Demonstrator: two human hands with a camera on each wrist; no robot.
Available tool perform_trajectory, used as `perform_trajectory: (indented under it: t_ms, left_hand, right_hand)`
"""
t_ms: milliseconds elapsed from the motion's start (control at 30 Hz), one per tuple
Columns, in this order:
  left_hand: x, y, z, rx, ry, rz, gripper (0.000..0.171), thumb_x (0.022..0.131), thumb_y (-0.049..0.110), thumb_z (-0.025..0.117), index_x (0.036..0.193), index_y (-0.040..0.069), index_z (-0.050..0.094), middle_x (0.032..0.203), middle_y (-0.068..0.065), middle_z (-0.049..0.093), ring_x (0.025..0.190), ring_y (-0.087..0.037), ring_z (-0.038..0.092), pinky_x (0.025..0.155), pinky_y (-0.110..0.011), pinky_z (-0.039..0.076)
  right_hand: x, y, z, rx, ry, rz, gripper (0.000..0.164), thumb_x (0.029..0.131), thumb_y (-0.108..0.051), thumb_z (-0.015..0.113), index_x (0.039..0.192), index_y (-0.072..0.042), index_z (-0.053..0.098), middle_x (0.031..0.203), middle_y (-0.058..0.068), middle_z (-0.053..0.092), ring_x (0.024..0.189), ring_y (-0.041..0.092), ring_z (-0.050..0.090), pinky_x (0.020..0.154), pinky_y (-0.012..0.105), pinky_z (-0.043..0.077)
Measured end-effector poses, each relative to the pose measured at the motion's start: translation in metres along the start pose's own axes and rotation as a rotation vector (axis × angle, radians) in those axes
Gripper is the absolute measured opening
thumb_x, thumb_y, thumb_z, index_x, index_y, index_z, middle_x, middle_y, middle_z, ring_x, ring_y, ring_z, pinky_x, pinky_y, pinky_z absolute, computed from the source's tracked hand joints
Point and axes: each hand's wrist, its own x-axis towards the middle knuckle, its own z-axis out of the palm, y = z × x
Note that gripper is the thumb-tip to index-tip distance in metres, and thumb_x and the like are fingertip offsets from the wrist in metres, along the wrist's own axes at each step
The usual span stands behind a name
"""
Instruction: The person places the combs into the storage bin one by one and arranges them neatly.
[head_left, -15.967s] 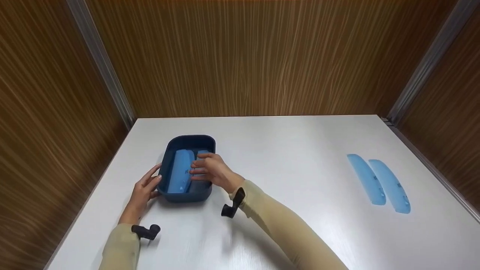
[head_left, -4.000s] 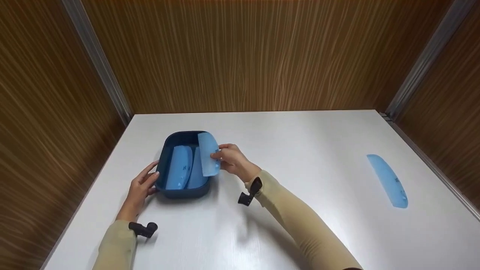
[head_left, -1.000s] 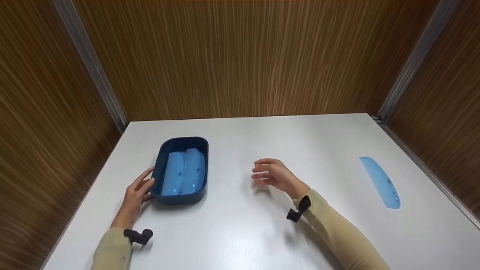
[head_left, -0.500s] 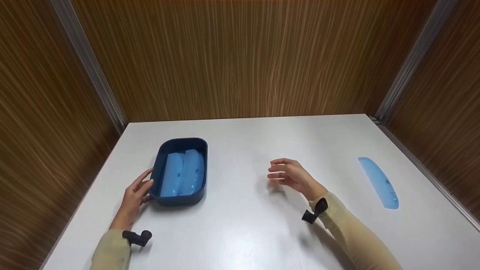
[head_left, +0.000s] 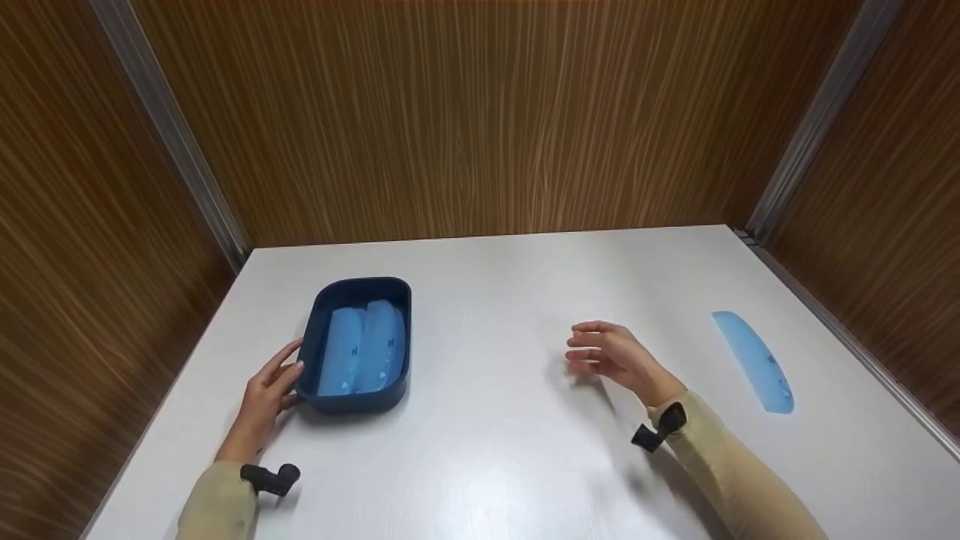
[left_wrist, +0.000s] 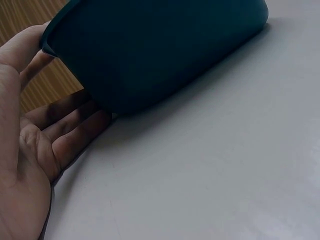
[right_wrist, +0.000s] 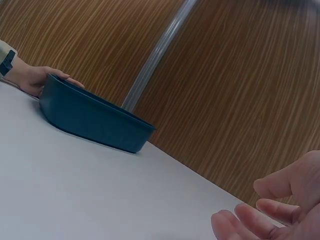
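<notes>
In the head view, a dark blue open box (head_left: 354, 405) stands on the left of the table. Inside lie flat, light blue, translucent pieces with one curved edge; a left piece (head_left: 342, 351) and a right piece (head_left: 380, 346) show, partly overlapping, with another edge beneath the right one. My left hand (head_left: 264, 397) touches the box's left side, thumb at the rim, fingers spread loosely along the wall. My right hand (head_left: 619, 360) hovers over the table, holding nothing, fingers loosely bent. Another light blue piece (head_left: 754, 363) lies right of it.
The white table (head_left: 480, 450) is bounded by wood-grain panels at the back (head_left: 480, 120) and both sides, with metal strips at the corners. A small black wrist camera (head_left: 274, 478) sits on the left sleeve, another camera (head_left: 660, 427) on the right.
Of two pieces at the right, one went into the box in my right hand, which let it go there. That hand has since moved right; the left stays at the box.
</notes>
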Motion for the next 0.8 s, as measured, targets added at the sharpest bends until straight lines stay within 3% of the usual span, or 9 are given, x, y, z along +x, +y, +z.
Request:
perform_trajectory:
  t_ms: [200,367,800]
  left_hand:
    - [0.0,-0.001,0.0,0.001,0.007,0.008,0.057,0.091,0.046,0.054,0.142,0.029,0.038,0.13,-0.016,0.049,0.109,-0.017,0.055,0.08,-0.027,0.049]
    - [0.0,-0.001,0.001,-0.003,0.004,0.006,0.057,0.091,0.046,0.054,0.143,0.03,0.038,0.131,-0.015,0.049,0.112,-0.018,0.053,0.08,-0.028,0.049]
    - [-0.001,-0.001,0.001,-0.007,0.016,0.001,0.057,0.091,0.045,0.054,0.143,0.029,0.037,0.128,-0.017,0.049,0.109,-0.017,0.055,0.079,-0.027,0.049]
  right_hand:
    - [-0.005,-0.002,-0.016,0.001,0.039,0.01,0.047,0.091,-0.008,0.058,0.132,0.005,0.036,0.105,0.014,0.057,0.087,0.025,0.063,0.081,0.039,0.05]
    - [-0.012,-0.002,-0.031,-0.003,0.053,-0.008,0.042,0.092,-0.008,0.057,0.129,0.003,0.039,0.105,0.013,0.058,0.088,0.025,0.063,0.077,0.036,0.051]
    - [-0.032,-0.009,-0.065,0.001,0.1,-0.01,0.043,0.094,-0.011,0.056,0.131,0.002,0.038,0.109,0.011,0.057,0.092,0.023,0.062,0.08,0.033,0.05]
